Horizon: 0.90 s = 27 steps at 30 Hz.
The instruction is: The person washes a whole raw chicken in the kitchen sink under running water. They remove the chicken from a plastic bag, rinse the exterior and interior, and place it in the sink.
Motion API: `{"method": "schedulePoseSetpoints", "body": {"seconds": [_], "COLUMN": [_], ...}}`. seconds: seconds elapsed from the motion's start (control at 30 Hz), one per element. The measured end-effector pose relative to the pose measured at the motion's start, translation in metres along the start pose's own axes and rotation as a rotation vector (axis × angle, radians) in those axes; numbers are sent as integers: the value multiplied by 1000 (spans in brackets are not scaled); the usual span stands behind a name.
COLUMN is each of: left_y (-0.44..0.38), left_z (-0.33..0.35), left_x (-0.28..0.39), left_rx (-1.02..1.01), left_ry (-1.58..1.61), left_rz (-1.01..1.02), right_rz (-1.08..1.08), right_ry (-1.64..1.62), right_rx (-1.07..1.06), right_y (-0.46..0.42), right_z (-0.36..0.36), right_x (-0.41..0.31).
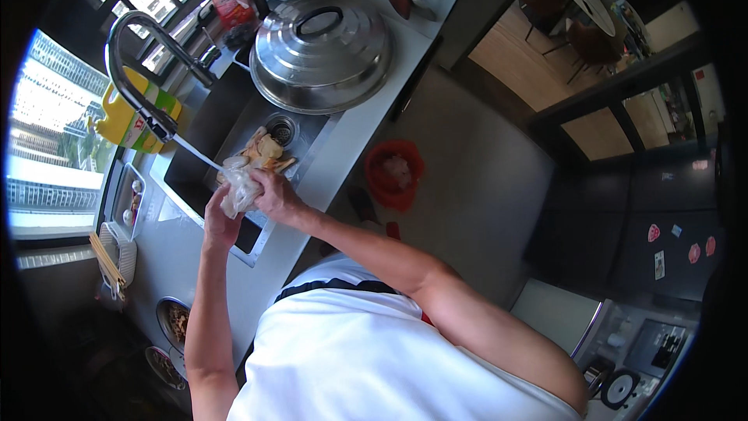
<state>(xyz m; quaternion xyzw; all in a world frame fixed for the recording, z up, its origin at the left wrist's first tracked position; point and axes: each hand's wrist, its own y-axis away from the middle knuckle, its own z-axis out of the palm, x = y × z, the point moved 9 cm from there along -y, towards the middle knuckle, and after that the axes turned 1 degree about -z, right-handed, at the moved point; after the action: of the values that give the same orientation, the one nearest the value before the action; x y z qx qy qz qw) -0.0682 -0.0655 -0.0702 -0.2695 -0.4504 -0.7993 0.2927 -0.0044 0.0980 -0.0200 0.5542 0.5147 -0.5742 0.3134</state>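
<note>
A crumpled clear plastic bag (241,190) is held between my two hands over the near end of the sink. My left hand (221,221) grips its lower left side. My right hand (276,194) pinches it from the right. From the arched chrome faucet (156,120) a stream of water runs down onto the bag. Pale yellow pieces of what looks like raw chicken (263,151) lie just beyond it on the floor of the stainless steel sink (201,128), beside the drain strainer (281,130). The bag partly hides these pieces, and its contents cannot be made out.
A large pan with a domed metal lid (324,41) covers the sink's far end. A yellow jug (137,111) stands behind the faucet. Bowls of food (174,321) sit on the counter at lower left. A red bin (395,175) is on the floor to my right.
</note>
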Motion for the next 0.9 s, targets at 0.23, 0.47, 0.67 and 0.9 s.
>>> {"method": "schedulePoseSetpoints", "body": {"seconds": [0.23,0.47,0.67,0.9], "left_y": [-53,-107,-124,-110], "left_z": [-18,-84,-90,-76], "left_x": [30,62,65,82], "left_rx": [-1,200,262,263], "left_ry": [250,300,173,61], "left_rz": [63,109,158,234], "right_rz": [125,234,690,896], "right_ry": [25,629,778,29], "right_rx": [179,310,209,200], "right_y": [57,144,199,194], "right_z": [-174,-339,-399,-347], "right_x": [-19,53,243,202]}}
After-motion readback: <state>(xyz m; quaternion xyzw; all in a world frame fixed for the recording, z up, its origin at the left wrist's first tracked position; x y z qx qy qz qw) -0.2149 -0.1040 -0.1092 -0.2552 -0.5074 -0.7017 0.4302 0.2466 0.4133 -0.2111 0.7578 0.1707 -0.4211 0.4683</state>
